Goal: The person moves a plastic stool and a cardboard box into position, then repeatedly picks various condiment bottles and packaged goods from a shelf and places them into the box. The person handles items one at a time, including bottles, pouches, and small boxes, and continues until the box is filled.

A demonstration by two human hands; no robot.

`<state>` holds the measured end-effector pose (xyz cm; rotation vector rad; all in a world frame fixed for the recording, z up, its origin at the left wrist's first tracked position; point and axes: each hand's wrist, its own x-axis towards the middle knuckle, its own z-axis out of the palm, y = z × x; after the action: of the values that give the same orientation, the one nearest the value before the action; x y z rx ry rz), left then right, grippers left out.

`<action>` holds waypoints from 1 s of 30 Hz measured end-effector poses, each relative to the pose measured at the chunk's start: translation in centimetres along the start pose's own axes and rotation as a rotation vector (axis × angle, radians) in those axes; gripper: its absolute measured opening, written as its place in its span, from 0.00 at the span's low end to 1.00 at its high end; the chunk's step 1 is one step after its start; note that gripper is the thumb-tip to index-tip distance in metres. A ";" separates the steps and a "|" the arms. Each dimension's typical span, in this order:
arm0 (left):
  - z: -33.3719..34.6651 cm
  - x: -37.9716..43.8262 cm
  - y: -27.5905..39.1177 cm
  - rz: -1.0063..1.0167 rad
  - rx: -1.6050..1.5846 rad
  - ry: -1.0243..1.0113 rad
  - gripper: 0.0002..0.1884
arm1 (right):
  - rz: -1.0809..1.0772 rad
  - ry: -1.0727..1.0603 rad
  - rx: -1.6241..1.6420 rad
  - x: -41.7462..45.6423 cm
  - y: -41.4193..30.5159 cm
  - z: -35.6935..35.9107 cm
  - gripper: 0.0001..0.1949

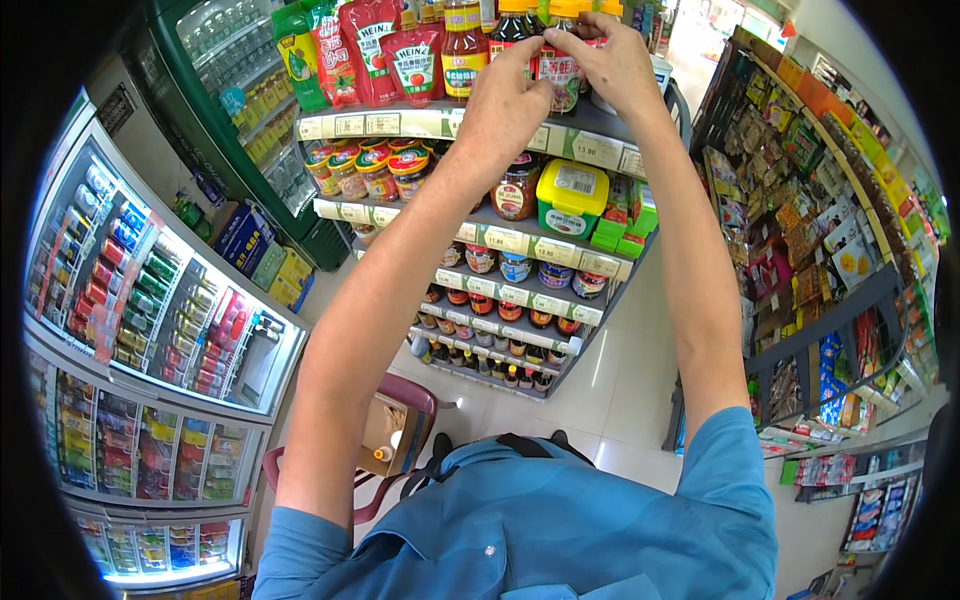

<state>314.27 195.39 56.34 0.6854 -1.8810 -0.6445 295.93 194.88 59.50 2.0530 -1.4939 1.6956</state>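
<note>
On the top shelf (382, 122) of a store rack, a dark sauce bottle (562, 79) with a red label and yellow cap stands near the front. My left hand (504, 101) holds its left side, thumb by the label's edge. From the right, my right hand (619, 67) reaches over the bottle's shoulder, its fingertips on the upper part. Some fingers of both hands are hidden. Similar dark bottles with yellow caps (514, 22) crowd just left of and behind it. Farther left come a red sauce bottle (465, 56) and Heinz ketchup pouches (412, 64).
Lower shelves hold jars (379, 172), a yellow-lidded green tub (571, 195) and green boxes (641, 210). A lit drinks cooler (259, 367) stands left. Hanging snack packets (802, 217) line the right side. A dark red chair (416, 394) bears an open cardboard box (394, 457) near my legs.
</note>
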 end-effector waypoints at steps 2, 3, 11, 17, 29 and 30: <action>0.4 0.2 -0.7 0.081 -0.053 0.027 0.31 | 0.004 -0.007 -0.027 -0.2 -1.2 -0.9 0.27; 0.4 0.0 -1.4 0.096 -0.081 0.033 0.31 | 0.019 0.002 0.030 -0.9 -2.1 -0.8 0.25; 0.2 -1.1 0.5 0.221 -0.233 0.052 0.26 | -0.171 0.125 -0.020 -3.8 -6.1 -2.4 0.15; -2.5 -4.0 3.9 0.397 -0.153 0.070 0.25 | -0.172 0.158 0.067 -6.3 -10.8 -2.4 0.13; -5.7 -28.1 -11.0 -0.329 0.057 0.148 0.28 | 0.200 -0.496 0.296 -26.0 -7.1 16.0 0.18; -6.0 -31.2 -13.3 -0.365 0.044 0.188 0.28 | 0.225 -0.597 0.314 -28.5 -6.9 18.8 0.18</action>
<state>332.94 207.24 29.97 1.0942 -1.6136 -0.7411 316.69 204.46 33.24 2.8428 -1.7546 1.5421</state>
